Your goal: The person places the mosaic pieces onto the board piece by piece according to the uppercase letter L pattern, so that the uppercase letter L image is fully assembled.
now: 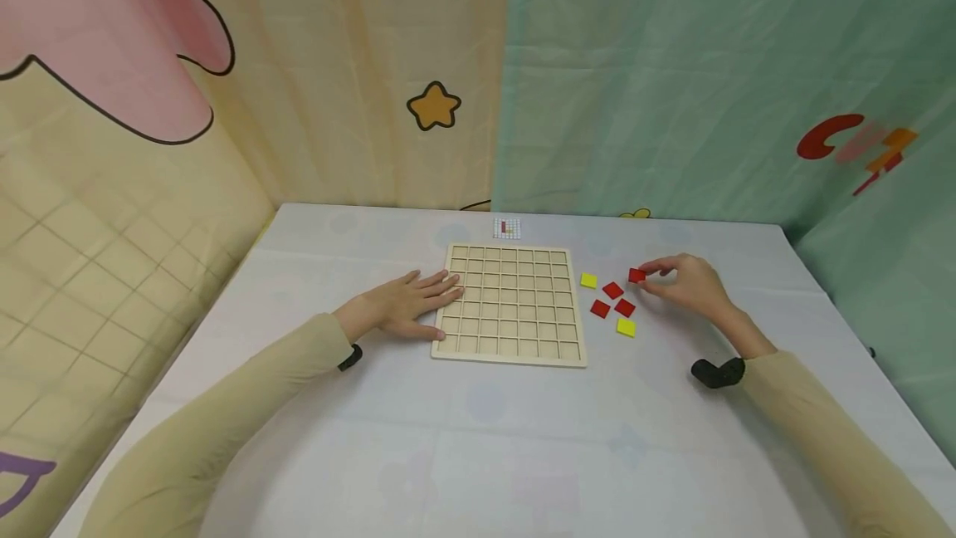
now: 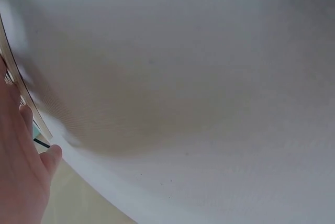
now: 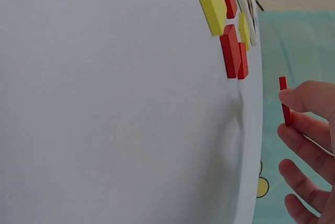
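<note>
A wooden grid board [image 1: 511, 303] with square cells lies flat in the middle of the white table [image 1: 478, 430]. My left hand [image 1: 418, 302] rests flat on the table with straight fingers touching the board's left edge. My right hand [image 1: 683, 281] pinches a red square tile [image 1: 636, 275] [image 3: 284, 100] between thumb and fingers, just above the table to the right of the board. Loose red tiles [image 1: 613, 291] [image 3: 230, 51] and two yellow tiles [image 1: 626, 327] [image 3: 211, 1] lie between the board and my right hand.
A small patterned card [image 1: 506, 228] lies beyond the board's far edge. Printed fabric walls stand close behind and on both sides of the table. The table's left edge [image 2: 104, 187] shows in the left wrist view beside my left hand [image 2: 23, 166].
</note>
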`<control>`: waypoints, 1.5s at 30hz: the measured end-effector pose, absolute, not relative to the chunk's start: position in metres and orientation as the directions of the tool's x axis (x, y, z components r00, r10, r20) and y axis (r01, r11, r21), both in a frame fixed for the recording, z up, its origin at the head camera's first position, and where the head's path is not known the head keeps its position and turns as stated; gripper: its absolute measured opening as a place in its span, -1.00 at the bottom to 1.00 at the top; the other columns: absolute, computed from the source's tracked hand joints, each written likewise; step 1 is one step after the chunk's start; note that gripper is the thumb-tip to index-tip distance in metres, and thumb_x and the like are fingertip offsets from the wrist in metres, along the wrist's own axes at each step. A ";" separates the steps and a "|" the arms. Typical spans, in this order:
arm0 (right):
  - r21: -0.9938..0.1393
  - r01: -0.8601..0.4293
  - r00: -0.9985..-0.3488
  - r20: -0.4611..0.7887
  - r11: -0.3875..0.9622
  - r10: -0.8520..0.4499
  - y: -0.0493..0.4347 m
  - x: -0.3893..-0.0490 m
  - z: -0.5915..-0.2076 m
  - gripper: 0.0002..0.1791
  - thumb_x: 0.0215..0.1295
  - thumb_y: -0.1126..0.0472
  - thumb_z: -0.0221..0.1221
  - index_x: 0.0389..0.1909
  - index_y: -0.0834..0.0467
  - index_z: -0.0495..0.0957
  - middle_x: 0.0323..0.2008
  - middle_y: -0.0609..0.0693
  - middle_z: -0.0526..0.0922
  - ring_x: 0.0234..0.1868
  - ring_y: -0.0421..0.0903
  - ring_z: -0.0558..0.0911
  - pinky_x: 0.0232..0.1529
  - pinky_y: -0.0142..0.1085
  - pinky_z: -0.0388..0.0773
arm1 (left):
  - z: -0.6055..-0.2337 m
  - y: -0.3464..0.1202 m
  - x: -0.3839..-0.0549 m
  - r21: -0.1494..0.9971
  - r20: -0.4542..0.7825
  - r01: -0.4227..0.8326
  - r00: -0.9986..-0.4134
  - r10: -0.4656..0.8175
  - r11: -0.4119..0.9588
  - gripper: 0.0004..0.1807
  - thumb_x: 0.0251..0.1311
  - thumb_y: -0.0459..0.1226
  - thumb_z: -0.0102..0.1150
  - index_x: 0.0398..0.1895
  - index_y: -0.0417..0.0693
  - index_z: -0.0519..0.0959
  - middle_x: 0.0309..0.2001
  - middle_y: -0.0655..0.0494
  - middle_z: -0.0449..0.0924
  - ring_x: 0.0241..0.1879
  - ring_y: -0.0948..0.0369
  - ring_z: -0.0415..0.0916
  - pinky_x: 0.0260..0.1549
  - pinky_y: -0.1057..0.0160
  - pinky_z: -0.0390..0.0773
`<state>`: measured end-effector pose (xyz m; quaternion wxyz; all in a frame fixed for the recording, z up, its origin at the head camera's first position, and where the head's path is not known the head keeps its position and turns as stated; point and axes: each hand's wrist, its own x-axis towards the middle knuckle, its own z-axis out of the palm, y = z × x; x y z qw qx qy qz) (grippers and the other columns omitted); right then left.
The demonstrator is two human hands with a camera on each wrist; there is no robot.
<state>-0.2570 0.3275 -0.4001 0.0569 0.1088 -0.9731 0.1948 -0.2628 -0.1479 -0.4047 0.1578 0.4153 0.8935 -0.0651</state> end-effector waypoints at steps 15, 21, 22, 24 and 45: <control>-0.387 -0.297 -0.951 0.197 0.873 -0.237 0.278 -0.272 -0.397 -0.62 0.16 0.04 0.30 -0.08 0.17 0.68 -0.21 0.13 0.73 -0.18 0.06 0.57 -0.31 -0.27 0.48 | -0.408 -0.148 -0.264 0.000 -0.352 0.759 -0.609 0.711 0.651 -0.09 0.31 0.31 -0.26 0.55 0.12 -0.24 0.57 0.10 -0.38 0.55 0.07 -0.40 0.45 -0.18 -0.17; -0.405 -0.314 -0.947 0.201 0.858 -0.252 0.255 -0.279 -0.394 -0.62 0.16 0.00 0.30 -0.08 0.14 0.69 -0.20 0.10 0.74 -0.19 0.03 0.59 -0.31 -0.27 0.49 | -0.408 -0.149 -0.264 0.008 -0.341 0.761 -0.607 0.717 0.648 -0.10 0.31 0.31 -0.26 0.55 0.12 -0.23 0.57 0.10 -0.37 0.55 0.07 -0.39 0.44 -0.18 -0.15; -0.411 -0.318 -0.946 0.200 0.854 -0.256 0.251 -0.279 -0.393 -0.63 0.16 0.00 0.30 -0.08 0.14 0.69 -0.19 0.09 0.74 -0.19 0.03 0.59 -0.32 -0.26 0.50 | -0.409 -0.149 -0.264 0.008 -0.339 0.762 -0.607 0.719 0.647 -0.10 0.31 0.31 -0.25 0.55 0.12 -0.22 0.57 0.10 -0.37 0.55 0.07 -0.39 0.44 -0.18 -0.15; -0.416 -0.332 -0.942 0.201 0.847 -0.270 0.244 -0.281 -0.392 -0.63 0.15 0.01 0.31 -0.09 0.12 0.70 -0.19 0.07 0.75 -0.19 0.02 0.60 -0.32 -0.25 0.51 | -0.409 -0.149 -0.264 0.002 -0.339 0.762 -0.608 0.718 0.647 -0.10 0.30 0.31 -0.26 0.55 0.13 -0.22 0.57 0.10 -0.36 0.55 0.07 -0.38 0.44 -0.18 -0.15; -0.528 -0.311 -0.949 0.122 0.790 -0.292 0.166 -0.303 -0.393 -0.62 0.11 0.02 0.34 -0.10 0.14 0.70 -0.19 0.07 0.75 -0.25 -0.03 0.58 -0.31 -0.31 0.44 | -0.406 -0.148 -0.262 0.008 -0.352 0.754 -0.612 0.708 0.656 -0.10 0.31 0.31 -0.26 0.55 0.14 -0.22 0.57 0.09 -0.37 0.55 0.07 -0.39 0.44 -0.18 -0.15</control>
